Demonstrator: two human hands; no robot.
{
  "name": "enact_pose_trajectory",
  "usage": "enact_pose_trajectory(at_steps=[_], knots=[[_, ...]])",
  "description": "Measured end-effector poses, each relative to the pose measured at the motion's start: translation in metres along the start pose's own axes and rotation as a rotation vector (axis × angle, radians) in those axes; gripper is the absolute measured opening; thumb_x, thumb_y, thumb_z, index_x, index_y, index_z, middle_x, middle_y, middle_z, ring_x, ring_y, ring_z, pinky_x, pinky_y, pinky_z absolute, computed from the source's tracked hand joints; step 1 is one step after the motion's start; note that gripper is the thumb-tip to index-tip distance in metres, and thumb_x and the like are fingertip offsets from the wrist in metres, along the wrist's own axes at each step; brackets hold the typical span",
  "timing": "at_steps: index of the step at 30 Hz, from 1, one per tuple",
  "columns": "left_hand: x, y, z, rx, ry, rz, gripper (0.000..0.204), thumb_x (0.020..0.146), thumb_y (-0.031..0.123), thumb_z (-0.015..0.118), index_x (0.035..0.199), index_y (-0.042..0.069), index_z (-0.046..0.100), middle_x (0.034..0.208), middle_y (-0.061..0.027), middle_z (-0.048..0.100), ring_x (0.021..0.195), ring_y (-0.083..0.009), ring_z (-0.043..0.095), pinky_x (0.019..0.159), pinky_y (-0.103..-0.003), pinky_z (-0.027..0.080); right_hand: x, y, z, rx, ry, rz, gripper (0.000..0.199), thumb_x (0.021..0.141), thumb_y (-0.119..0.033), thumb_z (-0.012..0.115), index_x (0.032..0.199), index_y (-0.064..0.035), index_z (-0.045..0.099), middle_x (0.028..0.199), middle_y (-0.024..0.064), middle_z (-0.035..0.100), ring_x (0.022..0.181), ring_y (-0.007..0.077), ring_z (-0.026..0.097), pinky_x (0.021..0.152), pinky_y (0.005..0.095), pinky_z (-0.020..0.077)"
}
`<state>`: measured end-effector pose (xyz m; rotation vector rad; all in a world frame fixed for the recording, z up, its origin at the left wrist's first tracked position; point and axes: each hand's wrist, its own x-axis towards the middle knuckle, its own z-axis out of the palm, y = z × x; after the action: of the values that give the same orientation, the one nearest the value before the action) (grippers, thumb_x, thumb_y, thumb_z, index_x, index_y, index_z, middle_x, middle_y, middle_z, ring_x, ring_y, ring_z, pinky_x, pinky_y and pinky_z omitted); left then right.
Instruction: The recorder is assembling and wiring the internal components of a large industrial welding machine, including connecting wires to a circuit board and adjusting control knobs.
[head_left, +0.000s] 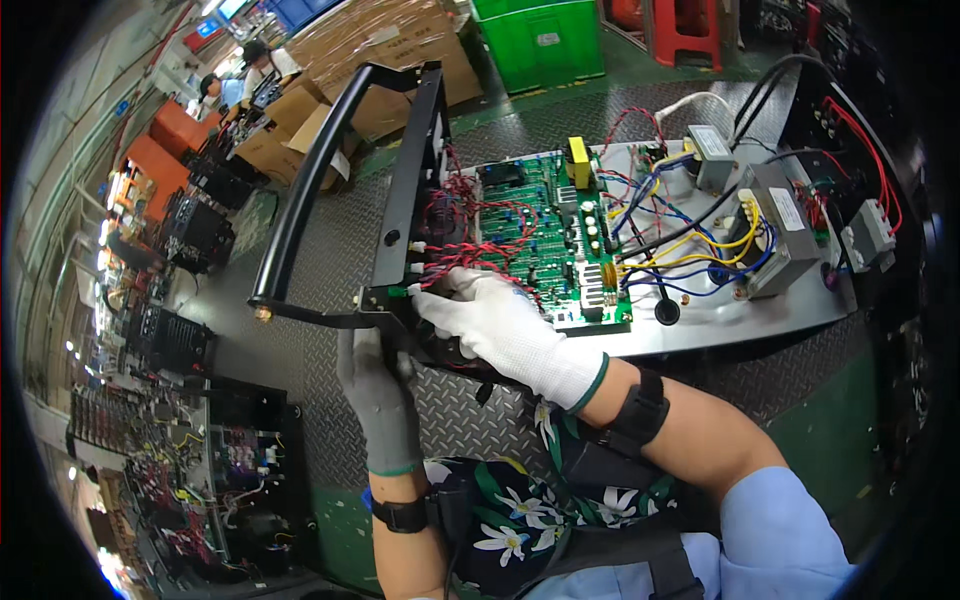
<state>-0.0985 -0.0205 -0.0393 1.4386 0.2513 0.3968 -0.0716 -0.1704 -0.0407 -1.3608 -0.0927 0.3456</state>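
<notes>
My left hand (378, 392), in a grey glove, grips the lower corner of a black front panel (408, 190) with a curved black handle (310, 185), standing on edge. In a white glove, my right hand (505, 330) reaches behind that panel, its fingertips on the red and black wire bundle (470, 235) near small white connectors; whether it pinches a wire is unclear. Right of the wires lies a green circuit board (560, 240) on a grey metal chassis plate (740, 315), with a grey transformer (785, 240) and yellow, blue and red wires (680, 255).
The chassis rests on a diamond-pattern metal bench (330, 250). A black rear panel with switches (860, 170) stands at the right. Green crate (540, 40), cardboard boxes (380, 50) and red stools lie beyond. Other black units line the left, with people working far back.
</notes>
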Motion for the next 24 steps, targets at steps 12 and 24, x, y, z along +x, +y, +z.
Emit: enact_pose_trajectory(at_steps=[12, 24], knots=[[0.042, -0.012, -0.026, 0.674, -0.455, 0.548, 0.037, 0.089, -0.001, 0.061, 0.126, 0.004, 0.062, 0.109, -0.0143, 0.065, 0.096, -0.0298, 0.065, 0.075, -0.037, 0.055, 0.013, 0.028, 0.038, -0.336, 0.446, -0.444, 0.027, 0.097, -0.025, 0.063, 0.093, 0.0012, 0.056, 0.079, 0.0249, 0.062, 0.080, 0.0422, 0.064, 0.067, 0.0453, 0.0483], [0.044, -0.011, -0.024, 0.630, -0.529, 0.576, 0.031, 0.101, 0.016, 0.051, 0.128, 0.002, 0.057, 0.117, -0.0112, 0.060, 0.100, -0.0234, 0.059, 0.084, -0.035, 0.050, 0.014, 0.028, 0.046, -0.334, 0.440, -0.298, 0.032, 0.098, -0.033, 0.058, 0.109, -0.0031, 0.054, 0.089, 0.0232, 0.068, 0.090, 0.0438, 0.066, 0.099, 0.0546, 0.0437]])
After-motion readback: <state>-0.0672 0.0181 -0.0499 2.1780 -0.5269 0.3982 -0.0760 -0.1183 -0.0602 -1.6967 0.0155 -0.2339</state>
